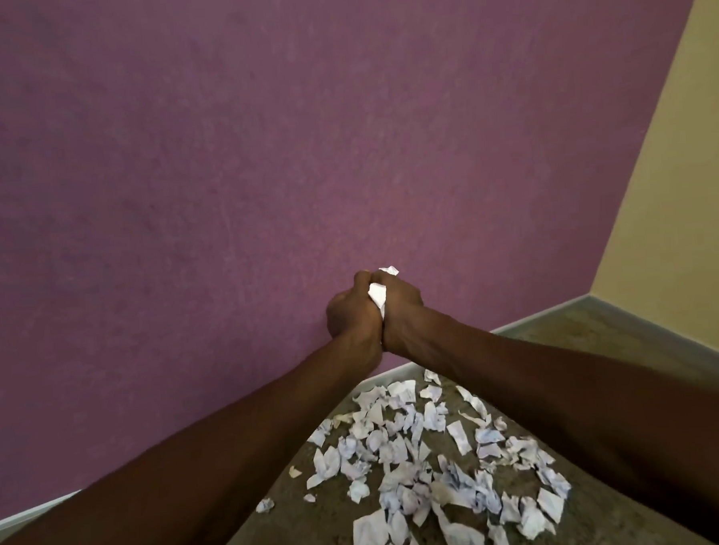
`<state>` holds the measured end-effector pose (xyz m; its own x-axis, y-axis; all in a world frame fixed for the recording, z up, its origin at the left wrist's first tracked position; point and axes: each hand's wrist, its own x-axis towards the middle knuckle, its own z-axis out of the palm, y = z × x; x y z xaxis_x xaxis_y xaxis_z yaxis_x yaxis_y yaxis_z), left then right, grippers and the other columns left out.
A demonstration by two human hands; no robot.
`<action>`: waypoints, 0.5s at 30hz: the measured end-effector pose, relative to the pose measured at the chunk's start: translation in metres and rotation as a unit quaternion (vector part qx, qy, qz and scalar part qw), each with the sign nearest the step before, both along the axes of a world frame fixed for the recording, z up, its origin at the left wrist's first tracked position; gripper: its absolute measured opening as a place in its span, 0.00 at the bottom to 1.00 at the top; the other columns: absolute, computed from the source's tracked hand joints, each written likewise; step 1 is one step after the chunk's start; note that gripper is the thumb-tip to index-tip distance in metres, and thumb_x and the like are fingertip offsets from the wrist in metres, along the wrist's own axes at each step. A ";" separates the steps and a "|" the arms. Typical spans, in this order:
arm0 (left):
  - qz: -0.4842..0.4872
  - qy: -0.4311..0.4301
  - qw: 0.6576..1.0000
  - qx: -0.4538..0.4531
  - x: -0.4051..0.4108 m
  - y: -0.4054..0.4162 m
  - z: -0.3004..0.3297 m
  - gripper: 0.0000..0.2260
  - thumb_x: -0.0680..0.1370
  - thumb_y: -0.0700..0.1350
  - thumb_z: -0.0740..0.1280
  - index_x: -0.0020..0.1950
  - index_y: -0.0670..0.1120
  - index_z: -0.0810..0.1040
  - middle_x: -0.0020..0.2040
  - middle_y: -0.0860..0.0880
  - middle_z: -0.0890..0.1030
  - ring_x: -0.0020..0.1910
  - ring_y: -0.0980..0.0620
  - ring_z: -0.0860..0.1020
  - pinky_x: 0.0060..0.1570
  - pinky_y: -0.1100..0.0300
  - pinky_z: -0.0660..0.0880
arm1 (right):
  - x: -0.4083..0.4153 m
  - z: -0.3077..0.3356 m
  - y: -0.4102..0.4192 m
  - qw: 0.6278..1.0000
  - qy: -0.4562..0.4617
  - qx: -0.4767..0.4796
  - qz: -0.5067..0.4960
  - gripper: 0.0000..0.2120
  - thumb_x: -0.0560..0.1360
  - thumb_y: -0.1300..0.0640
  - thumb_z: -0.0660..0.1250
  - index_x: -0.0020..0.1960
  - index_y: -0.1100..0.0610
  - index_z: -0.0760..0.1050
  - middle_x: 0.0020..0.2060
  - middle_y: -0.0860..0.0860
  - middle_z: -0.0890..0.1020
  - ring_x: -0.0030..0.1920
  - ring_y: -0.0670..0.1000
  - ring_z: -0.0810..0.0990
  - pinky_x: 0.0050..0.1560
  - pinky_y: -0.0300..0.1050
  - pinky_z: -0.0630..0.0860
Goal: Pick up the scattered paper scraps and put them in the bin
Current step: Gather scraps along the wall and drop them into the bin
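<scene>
My left hand (349,312) and my right hand (401,307) are pressed together, raised in front of the purple wall. Between them they grip a wad of white paper scraps (378,294); one bit pokes out above my right fingers. Most of the wad is hidden inside the palms. Below my forearms, several torn and crumpled white scraps (434,460) lie scattered on the brown floor. No bin is in view.
A purple wall (218,154) fills most of the view and meets a cream wall (677,172) at the right corner. A grey skirting strip (539,315) runs along the floor edge. The floor (321,524) is mottled brown.
</scene>
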<state>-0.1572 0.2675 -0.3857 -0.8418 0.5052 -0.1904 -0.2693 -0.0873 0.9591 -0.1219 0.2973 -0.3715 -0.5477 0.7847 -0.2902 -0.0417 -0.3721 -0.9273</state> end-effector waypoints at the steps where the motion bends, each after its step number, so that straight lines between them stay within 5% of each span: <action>1: 0.011 0.010 1.000 -0.011 0.002 0.004 0.006 0.14 0.74 0.55 0.68 0.36 0.45 0.81 0.36 0.48 0.83 0.38 0.49 0.83 0.45 0.55 0.80 | 0.000 0.004 0.005 1.000 0.018 -0.008 -0.008 0.09 0.77 0.53 0.61 0.46 0.58 0.75 0.40 0.54 0.78 0.36 0.52 0.76 0.35 0.41 0.72; 3: 0.034 0.039 0.998 -0.039 0.008 0.012 0.019 0.17 0.76 0.56 0.66 0.36 0.44 0.81 0.37 0.47 0.83 0.39 0.48 0.82 0.45 0.56 0.79 | 0.001 0.015 0.015 0.997 0.063 -0.033 -0.033 0.10 0.75 0.56 0.63 0.36 0.57 0.72 0.34 0.53 0.76 0.34 0.51 0.76 0.34 0.39 0.71; 8: 0.060 0.098 0.988 -0.102 0.014 0.031 0.029 0.23 0.79 0.57 0.61 0.49 0.36 0.82 0.47 0.40 0.84 0.47 0.42 0.83 0.52 0.49 0.80 | 0.004 0.014 0.033 0.991 0.101 -0.081 -0.040 0.10 0.71 0.57 0.62 0.32 0.57 0.73 0.32 0.53 0.78 0.34 0.54 0.77 0.40 0.43 0.73; 11: 0.020 0.005 0.997 -0.069 0.017 0.040 0.023 0.21 0.77 0.54 0.58 0.48 0.38 0.80 0.51 0.40 0.83 0.48 0.41 0.82 0.56 0.47 0.78 | 0.009 0.008 0.045 0.991 0.085 -0.102 -0.023 0.09 0.72 0.53 0.61 0.39 0.58 0.74 0.38 0.56 0.79 0.38 0.56 0.79 0.41 0.43 0.73; 15: -0.005 -0.099 0.995 -0.032 0.033 0.037 0.024 0.15 0.80 0.47 0.56 0.41 0.40 0.76 0.42 0.41 0.79 0.39 0.43 0.77 0.47 0.53 0.72 | 0.020 -0.004 0.056 0.989 0.075 -0.126 -0.028 0.16 0.77 0.59 0.56 0.31 0.60 0.68 0.24 0.55 0.75 0.23 0.54 0.75 0.34 0.40 0.68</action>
